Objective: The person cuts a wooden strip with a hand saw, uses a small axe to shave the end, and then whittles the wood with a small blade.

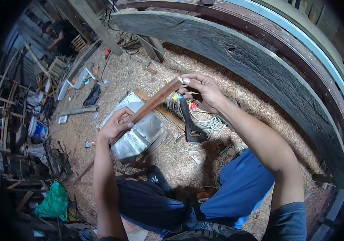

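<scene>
A long reddish-brown wooden strip slants across the view, its upper end pale. My left hand is closed round it partway down, with the thumb on top. At the upper end, my right hand pinches the tip between thumb and forefinger. Below the strip sits a silvery metal-covered block. A handsaw with a dark blade lies beside it, next to a coil of pale cable. Another wooden piece lies under the saw.
A large dark plank stands on edge along the right. Wood shavings cover the floor. Scrap wood and a green plastic bag lie at left. Another person is at the far upper left. A wooden post rises nearby.
</scene>
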Demonstrator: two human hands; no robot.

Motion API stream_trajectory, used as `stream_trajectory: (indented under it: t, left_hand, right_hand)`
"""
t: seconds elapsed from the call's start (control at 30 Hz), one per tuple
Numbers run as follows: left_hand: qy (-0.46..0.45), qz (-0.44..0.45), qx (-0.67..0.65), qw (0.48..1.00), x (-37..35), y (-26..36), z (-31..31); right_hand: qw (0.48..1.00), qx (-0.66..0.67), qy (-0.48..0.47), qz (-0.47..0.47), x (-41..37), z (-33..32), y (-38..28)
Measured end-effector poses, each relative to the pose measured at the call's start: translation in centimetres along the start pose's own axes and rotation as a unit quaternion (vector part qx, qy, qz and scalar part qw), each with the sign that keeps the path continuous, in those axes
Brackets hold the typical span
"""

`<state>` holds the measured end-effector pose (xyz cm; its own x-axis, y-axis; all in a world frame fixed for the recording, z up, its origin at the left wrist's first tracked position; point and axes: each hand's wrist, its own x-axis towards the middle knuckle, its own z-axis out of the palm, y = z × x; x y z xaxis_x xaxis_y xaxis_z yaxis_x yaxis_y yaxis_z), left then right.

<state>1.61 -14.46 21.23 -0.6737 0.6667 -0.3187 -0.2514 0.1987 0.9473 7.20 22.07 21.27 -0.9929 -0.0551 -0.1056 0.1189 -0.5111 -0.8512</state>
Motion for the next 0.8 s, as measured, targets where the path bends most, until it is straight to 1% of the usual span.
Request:
stream_trajectory:
  t: [0.1,0.17,0.43,0.53,0.6,0.73,0.8]
  left_hand:
    - [-0.013,0.002,0.039,0.999,-0.4,0.4,-0.2]
    - [0.01,-0.001,0.046,0.999,-0.8,0.9,0.4]
    - [0.005,0.02,0.019,1.0,-0.5,-0.2,-0.2]
    - [0.009,0.027,0.02,0.999,-0.5,-0.7,-0.6]
    - [0.015,0.04,0.011,0.999,-0.5,-0.8,-0.6]
    - [0.017,0.029,-0.005,0.999,-0.6,-0.7,-0.8]
    - [0.005,0.025,0.0,1.0,-0.4,-1.0,-1.0]
  right_hand:
    - [1.0,0.014,0.006,-0.003,0.2,0.1,0.1]
    - [1.0,-0.003,0.0,-0.009,0.3,-0.1,0.1]
    - [0.999,-0.015,0.019,-0.027,0.0,0.5,-0.3]
    - [0.998,-0.047,0.019,-0.034,-0.1,0.6,-0.4]
    - [0.997,-0.048,0.025,-0.06,-0.1,0.9,-0.3]
    - [0.997,-0.032,0.033,-0.059,-0.1,1.2,-0.1]
    - [0.996,-0.055,0.035,-0.056,0.1,1.4,-0.1]
